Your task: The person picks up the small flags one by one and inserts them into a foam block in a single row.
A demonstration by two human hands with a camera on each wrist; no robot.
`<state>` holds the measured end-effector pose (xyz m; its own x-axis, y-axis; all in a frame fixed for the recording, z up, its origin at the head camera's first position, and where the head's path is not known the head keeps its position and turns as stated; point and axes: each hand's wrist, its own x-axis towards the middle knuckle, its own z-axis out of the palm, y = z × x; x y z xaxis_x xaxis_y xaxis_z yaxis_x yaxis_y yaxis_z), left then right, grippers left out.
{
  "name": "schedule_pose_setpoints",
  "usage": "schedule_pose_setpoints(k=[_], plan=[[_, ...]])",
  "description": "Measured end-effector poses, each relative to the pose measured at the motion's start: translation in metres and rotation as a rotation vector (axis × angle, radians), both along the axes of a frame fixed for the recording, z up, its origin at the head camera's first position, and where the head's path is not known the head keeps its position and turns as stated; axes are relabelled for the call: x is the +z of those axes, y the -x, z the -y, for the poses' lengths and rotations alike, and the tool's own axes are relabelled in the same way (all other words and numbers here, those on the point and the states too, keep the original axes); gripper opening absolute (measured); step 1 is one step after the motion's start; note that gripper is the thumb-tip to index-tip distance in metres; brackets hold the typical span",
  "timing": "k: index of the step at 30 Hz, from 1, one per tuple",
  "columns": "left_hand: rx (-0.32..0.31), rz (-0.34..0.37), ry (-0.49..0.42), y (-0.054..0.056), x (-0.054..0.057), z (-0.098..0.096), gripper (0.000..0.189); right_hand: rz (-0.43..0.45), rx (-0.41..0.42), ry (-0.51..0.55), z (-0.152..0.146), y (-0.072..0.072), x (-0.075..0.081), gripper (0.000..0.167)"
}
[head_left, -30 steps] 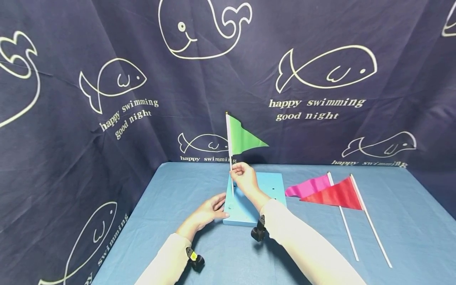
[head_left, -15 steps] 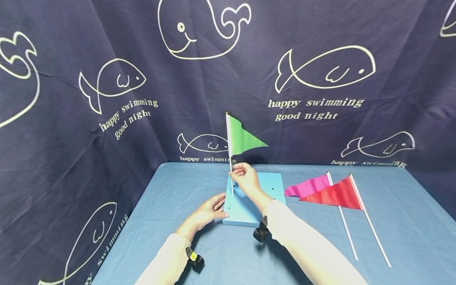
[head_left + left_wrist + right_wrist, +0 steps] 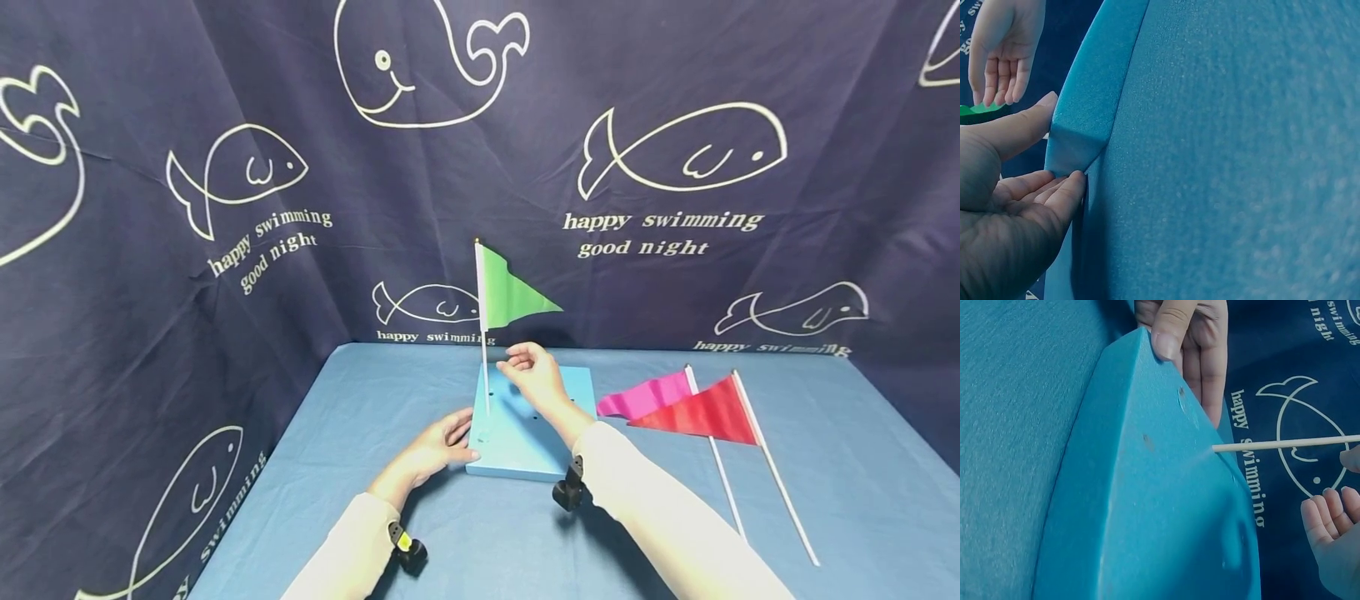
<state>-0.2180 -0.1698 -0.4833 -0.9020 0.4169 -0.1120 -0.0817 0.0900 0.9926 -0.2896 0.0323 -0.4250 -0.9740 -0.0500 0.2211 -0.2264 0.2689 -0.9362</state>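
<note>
A green triangular flag (image 3: pixel 507 293) on a white stick stands upright near the left side of a light-blue foam board (image 3: pixel 521 446). In the right wrist view the stick (image 3: pixel 1279 444) meets the board's top face, where small holes show. My left hand (image 3: pixel 431 450) holds the board's near-left corner, thumb on its upper edge and fingers (image 3: pixel 1063 197) along the side. Just right of the stick, my right hand (image 3: pixel 538 379) hovers over the board with nothing in it, its fingers loosely bent and apart from the stick in the head view.
To the right, a pink flag (image 3: pixel 645 397) and a red flag (image 3: pixel 705 412) lie on the blue cloth-covered table (image 3: pixel 637 483), the red partly over the pink. A dark curtain (image 3: pixel 465 192) with white fish drawings rises behind the table.
My right hand has let go of the flag's stick and moved a little to the right. The green flag stays upright. My left hand keeps its place on the board.
</note>
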Motion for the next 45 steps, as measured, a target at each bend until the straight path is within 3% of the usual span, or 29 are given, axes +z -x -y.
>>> schedule_pose_setpoints(k=[26,45], plan=[[0.033,0.002,0.008,0.001,0.0,0.003,0.08,-0.044,-0.025,0.048,-0.033,-0.003,0.002,0.018],[0.029,0.008,0.01,0.002,-0.004,-0.001,0.081,-0.042,-0.116,0.064,-0.087,-0.002,-0.007,0.021]])
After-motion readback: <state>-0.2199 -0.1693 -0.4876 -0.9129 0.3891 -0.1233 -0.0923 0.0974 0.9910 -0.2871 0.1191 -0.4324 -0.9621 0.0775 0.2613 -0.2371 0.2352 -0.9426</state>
